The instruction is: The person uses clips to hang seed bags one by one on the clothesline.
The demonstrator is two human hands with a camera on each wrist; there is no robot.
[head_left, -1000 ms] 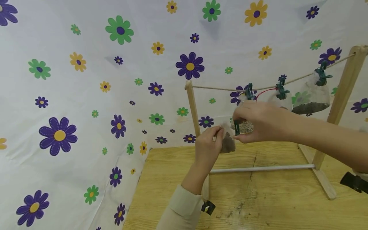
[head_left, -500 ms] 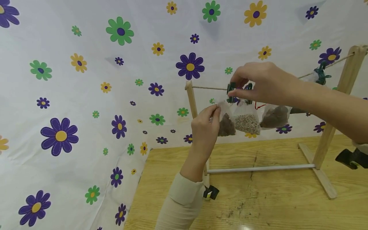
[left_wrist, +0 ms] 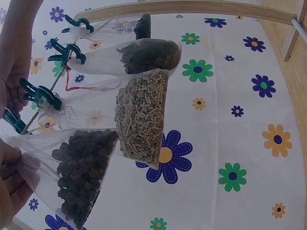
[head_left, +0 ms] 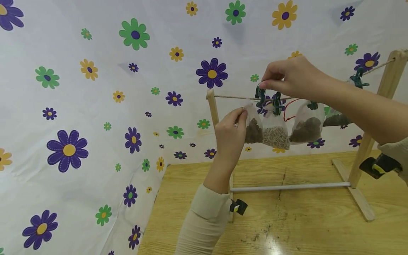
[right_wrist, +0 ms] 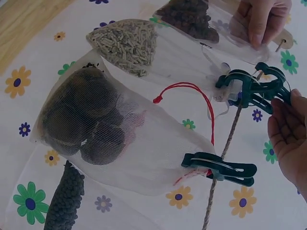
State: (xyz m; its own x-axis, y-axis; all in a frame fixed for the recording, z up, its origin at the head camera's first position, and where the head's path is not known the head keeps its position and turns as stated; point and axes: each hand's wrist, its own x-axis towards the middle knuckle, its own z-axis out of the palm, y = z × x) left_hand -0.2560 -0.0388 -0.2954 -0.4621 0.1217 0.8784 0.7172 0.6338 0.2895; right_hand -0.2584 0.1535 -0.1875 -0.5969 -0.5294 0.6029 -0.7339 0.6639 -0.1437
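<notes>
My left hand (head_left: 230, 129) pinches the upper edge of a sheer mesh bag (left_wrist: 81, 163) filled with dark brown, raisin-like pieces, just below the rope (right_wrist: 232, 129). Above and to the right of it, my right hand (head_left: 296, 78) holds a dark green plastic clip (head_left: 260, 94) by its handles at rope level. In the left wrist view, that clip is close over the bag's gathered top and partly cut off by the frame edge. Beside it, another green clip (left_wrist: 41, 96) fastens a bag of pale pellets (left_wrist: 141, 115) to the rope.
Further right hang a bag of dark round lumps (right_wrist: 81, 115) with a red drawstring (right_wrist: 187, 86) and a bag of dark grains (head_left: 336, 119). The rope runs between wooden posts (head_left: 377, 95), joined low down by a white bar (head_left: 290, 187) over the wood-grain table (head_left: 306, 219).
Both hands have risen to the rope, the left bringing the bag up and the right bringing the clip. The right hand has moved off from in front of the hanging pellet bag.
</notes>
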